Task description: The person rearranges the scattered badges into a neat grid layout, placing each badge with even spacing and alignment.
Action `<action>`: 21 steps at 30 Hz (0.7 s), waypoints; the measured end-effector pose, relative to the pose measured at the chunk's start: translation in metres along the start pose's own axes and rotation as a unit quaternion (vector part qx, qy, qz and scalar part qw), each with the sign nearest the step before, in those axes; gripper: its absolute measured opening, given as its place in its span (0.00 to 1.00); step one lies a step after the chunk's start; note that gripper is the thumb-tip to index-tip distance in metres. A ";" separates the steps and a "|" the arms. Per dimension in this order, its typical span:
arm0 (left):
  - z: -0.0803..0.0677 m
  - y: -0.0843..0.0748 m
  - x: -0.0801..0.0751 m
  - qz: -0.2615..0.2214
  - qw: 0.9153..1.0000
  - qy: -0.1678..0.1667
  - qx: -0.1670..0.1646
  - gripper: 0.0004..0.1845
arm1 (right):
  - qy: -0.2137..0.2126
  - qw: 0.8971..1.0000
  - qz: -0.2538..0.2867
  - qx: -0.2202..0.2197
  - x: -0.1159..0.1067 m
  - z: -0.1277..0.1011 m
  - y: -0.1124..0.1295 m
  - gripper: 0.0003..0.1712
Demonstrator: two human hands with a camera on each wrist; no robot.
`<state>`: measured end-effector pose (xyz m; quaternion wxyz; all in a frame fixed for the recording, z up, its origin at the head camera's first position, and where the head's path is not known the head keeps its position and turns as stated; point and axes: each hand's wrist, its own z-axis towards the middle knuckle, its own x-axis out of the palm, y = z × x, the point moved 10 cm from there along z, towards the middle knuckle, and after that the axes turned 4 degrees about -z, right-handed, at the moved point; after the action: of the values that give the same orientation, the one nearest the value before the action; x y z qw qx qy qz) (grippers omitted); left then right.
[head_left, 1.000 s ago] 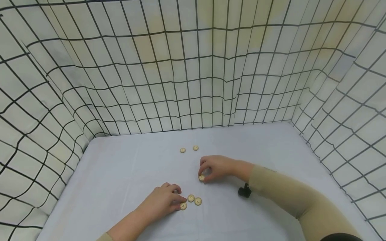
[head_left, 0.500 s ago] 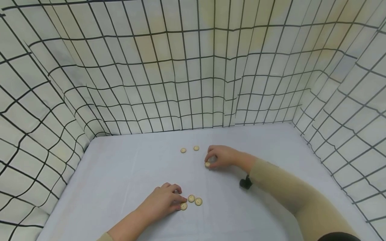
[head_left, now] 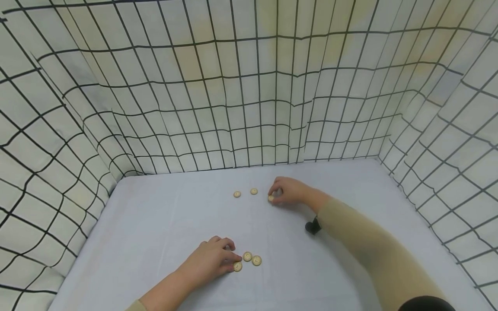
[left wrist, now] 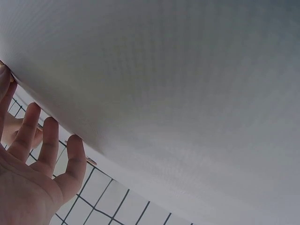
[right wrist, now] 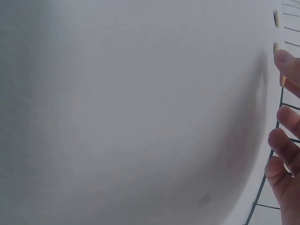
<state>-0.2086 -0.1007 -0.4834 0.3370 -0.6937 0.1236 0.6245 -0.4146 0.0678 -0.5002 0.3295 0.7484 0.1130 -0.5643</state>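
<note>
Right grip (head_left: 291, 191) pinches a beige button (head_left: 270, 198) just beside two far buttons (head_left: 253, 191); placing it seems in hand, calling for gentle release. Left grip (head_left: 213, 258) pinches a near button (head_left: 237, 267) by two loose buttons (head_left: 256, 260).

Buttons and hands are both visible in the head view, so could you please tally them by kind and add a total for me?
Buttons: 6
Hands: 2
Total: 8

Pale round buttons (head_left: 247, 256) lie on a white tabletop (head_left: 163, 216).
</note>
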 end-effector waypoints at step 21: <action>-0.002 -0.002 -0.003 -0.002 1.000 0.002 -0.006 0.13 | -0.014 0.997 0.034 0.068 -0.004 0.018 -0.030 0.13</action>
<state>-0.2071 -0.1012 -0.4801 0.3341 -0.6970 0.1190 0.6232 -0.4464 0.0806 -0.5098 0.2988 0.7646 0.0440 -0.5694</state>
